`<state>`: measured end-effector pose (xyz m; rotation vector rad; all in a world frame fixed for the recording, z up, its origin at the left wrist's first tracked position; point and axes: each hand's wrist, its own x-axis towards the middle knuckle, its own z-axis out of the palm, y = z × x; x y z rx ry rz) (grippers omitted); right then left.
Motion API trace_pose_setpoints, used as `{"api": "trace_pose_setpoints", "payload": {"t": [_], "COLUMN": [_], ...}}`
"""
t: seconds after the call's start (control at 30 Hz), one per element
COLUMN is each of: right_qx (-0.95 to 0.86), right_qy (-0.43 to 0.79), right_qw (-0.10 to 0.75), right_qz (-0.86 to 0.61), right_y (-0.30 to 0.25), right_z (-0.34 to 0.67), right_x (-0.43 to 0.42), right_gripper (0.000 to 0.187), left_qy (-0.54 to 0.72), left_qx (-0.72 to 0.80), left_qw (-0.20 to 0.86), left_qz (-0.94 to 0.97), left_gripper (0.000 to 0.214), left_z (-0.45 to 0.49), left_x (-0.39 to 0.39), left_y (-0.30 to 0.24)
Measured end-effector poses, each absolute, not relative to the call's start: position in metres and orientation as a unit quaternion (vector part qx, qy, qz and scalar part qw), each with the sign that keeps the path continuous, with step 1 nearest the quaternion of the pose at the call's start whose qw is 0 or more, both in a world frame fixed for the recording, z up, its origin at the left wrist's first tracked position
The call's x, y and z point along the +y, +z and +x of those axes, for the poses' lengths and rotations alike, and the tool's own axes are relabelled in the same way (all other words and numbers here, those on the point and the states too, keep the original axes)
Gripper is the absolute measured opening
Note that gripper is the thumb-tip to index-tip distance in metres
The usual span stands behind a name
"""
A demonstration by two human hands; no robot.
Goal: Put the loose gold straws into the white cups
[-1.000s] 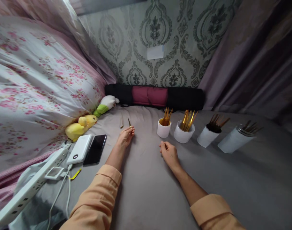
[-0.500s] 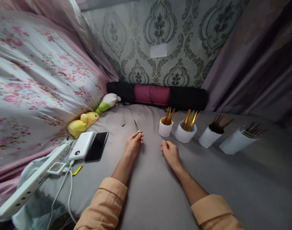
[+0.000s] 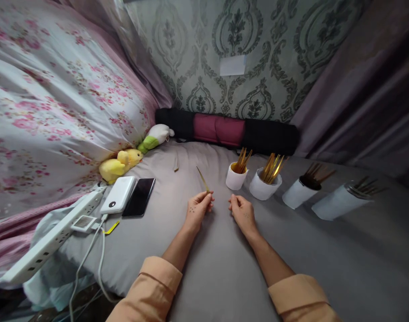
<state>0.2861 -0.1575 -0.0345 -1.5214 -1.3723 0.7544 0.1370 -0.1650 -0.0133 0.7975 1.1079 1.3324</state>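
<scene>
1. We see the left hand (image 3: 198,209) pinching one end of a slim gold stick (image 3: 202,178), whose free tip points away over the grey sheet (image 3: 204,264)
2. With so little of it held, we judge it could pivot or slip if the thumb eases
3. Should the right hand (image 3: 242,213) push forward carelessly, we think it might knock the nearest white cup (image 3: 236,181), just beyond it, and spill its gold sticks (image 3: 242,162)
4. We have both hands low, near each other but apart, wrists angled inward
5. The right fingers curl in; we cannot tell whether they hold anything
</scene>
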Motion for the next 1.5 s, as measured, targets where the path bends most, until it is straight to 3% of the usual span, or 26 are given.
{"api": "trace_pose_setpoints", "payload": {"t": [0.47, 0.87, 1.27, 1.5], "right_qx": [-0.555, -0.542, -0.506, -0.502], "right_qy": [0.331, 0.37, 0.404, 0.437], "right_qw": [0.462, 0.47, 0.498, 0.53], "right_qz": [-0.607, -0.591, -0.577, -0.525], "right_y": [-0.032, -0.028, -0.021, -0.017], "right_z": [0.287, 0.287, 0.286, 0.285], "right_x": [-0.158, -0.159, -0.162, -0.164], "right_gripper": [0.045, 0.042, 0.03, 0.024], "left_qy": [0.529, 0.511, 0.513, 0.427], "left_qx": [0.5, 0.499, 0.486, 0.51], "left_qw": [0.533, 0.352, 0.298, 0.151], "left_qz": [0.432, 0.605, 0.642, 0.732], "left_gripper": [0.03, 0.024, 0.027, 0.031], "left_z": [0.149, 0.146, 0.139, 0.136], "left_x": [-0.18, -0.185, -0.188, -0.19], "left_y": [-0.021, -0.023, -0.027, -0.034]}}
